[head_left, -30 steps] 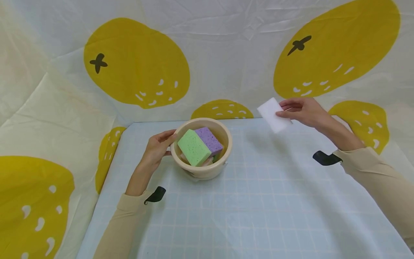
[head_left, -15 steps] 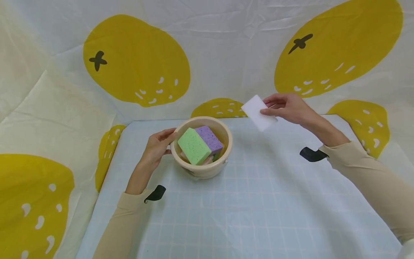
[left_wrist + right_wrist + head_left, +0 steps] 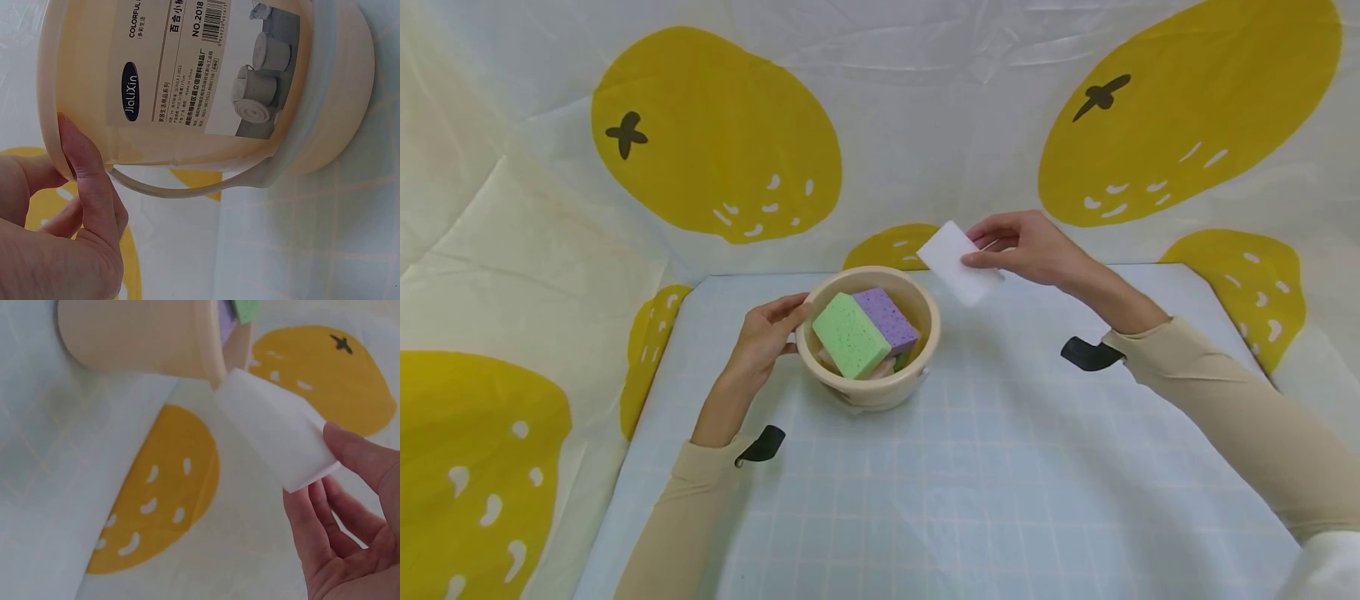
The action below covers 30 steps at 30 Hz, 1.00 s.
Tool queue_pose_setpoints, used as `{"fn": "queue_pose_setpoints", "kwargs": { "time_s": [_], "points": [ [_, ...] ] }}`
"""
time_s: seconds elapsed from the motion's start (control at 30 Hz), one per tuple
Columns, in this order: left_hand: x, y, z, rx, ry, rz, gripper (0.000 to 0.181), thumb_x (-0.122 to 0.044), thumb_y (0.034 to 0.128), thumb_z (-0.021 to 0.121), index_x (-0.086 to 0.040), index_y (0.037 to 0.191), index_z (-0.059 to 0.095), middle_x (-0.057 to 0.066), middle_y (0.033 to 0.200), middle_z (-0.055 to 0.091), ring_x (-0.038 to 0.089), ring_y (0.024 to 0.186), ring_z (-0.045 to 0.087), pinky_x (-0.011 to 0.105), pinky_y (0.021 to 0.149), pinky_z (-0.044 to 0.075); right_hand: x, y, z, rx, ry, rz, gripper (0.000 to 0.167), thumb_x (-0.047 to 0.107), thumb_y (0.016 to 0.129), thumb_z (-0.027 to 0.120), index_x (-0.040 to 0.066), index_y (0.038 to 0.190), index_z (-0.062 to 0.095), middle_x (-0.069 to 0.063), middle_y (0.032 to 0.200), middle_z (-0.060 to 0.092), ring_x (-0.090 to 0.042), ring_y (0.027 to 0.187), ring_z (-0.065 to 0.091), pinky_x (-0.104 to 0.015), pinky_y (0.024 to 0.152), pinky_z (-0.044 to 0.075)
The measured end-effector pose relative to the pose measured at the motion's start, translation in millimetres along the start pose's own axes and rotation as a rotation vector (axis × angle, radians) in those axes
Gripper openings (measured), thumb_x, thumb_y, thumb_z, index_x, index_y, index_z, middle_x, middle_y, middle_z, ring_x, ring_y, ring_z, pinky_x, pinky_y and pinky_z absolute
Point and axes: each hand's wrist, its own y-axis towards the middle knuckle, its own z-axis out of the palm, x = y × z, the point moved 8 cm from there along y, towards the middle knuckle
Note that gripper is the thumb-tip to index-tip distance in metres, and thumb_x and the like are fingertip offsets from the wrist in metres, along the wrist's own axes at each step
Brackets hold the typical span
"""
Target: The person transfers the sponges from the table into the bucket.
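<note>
A cream plastic bucket (image 3: 872, 394) stands on the table, holding a green sponge (image 3: 850, 335) and a purple sponge (image 3: 886, 319) on top of other items mostly hidden below. My left hand (image 3: 758, 342) grips the bucket's rim on its left side, thumb and fingers pinching the wall, as the left wrist view shows. A white sponge block (image 3: 958, 262) is pinched between the thumb and fingers of my right hand (image 3: 1026, 247). It is raised above the table, just right of the bucket's rim and apart from it in the head view.
The table (image 3: 1000, 467) has a pale blue checked cover. Behind and to the left hangs a white cloth (image 3: 925, 125) with large yellow fruit prints. The bucket's handle (image 3: 194, 187) hangs down along its side, below a printed label (image 3: 187, 69).
My right hand has carried the white sponge block leftward, closer to the bucket. The left hand keeps its hold on the rim, and the bucket stays in place.
</note>
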Motion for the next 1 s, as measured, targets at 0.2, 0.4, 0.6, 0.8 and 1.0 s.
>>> {"fn": "queue_pose_setpoints", "kwargs": {
  "time_s": [0.2,0.4,0.6,0.8,1.0],
  "points": [
    [-0.4,0.7,0.3,0.004,-0.005,0.005,0.046,-0.028,0.1015,0.068,-0.008,0.142,0.062,0.011,0.135,0.061,0.011,0.099,0.061,0.021,0.066,0.059,17,9.7,15,0.014,0.004,-0.072,0.042,0.028,0.091,0.081,0.005,0.125,0.070,-0.012,0.111,0.070,-0.026,0.097,0.062,-0.019,0.074,0.054],
    [-0.4,-0.2,-0.5,0.001,0.001,0.001,0.046,-0.029,0.1013,0.068,-0.009,0.142,0.061,0.011,0.136,0.061,0.012,0.101,0.061,0.021,0.066,0.059,34,17.9,34,0.033,0.029,-0.133,0.040,0.024,0.090,0.083,0.002,0.121,0.072,-0.013,0.108,0.070,-0.027,0.097,0.063,-0.023,0.077,0.055],
    [0.7,0.6,-1.2,-0.003,0.005,-0.005,0.047,-0.030,0.1011,0.068,-0.009,0.143,0.061,0.010,0.137,0.061,0.012,0.102,0.061,0.022,0.067,0.059,56,22.8,54,0.042,0.010,-0.208,0.038,0.021,0.088,0.084,0.001,0.118,0.073,-0.012,0.107,0.071,-0.026,0.097,0.065,-0.035,0.085,0.056],
    [1.0,-1.0,-1.7,-0.001,-0.001,-0.012,0.047,-0.030,0.1012,0.068,-0.010,0.143,0.061,0.010,0.138,0.060,0.013,0.104,0.061,0.022,0.067,0.059,70,23.5,73,0.042,-0.043,-0.282,0.033,0.018,0.088,0.084,0.000,0.113,0.072,-0.012,0.105,0.072,-0.026,0.095,0.067,-0.040,0.088,0.056],
    [0.8,-0.5,-1.0,0.007,-0.008,-0.013,0.047,-0.030,0.1011,0.068,-0.010,0.143,0.061,0.011,0.140,0.060,0.012,0.102,0.062,0.021,0.067,0.059,77,18.0,85,-0.020,-0.113,-0.375,0.028,0.016,0.088,0.084,0.002,0.109,0.073,-0.009,0.102,0.073,-0.023,0.091,0.068,-0.038,0.082,0.057]
  ]
}}
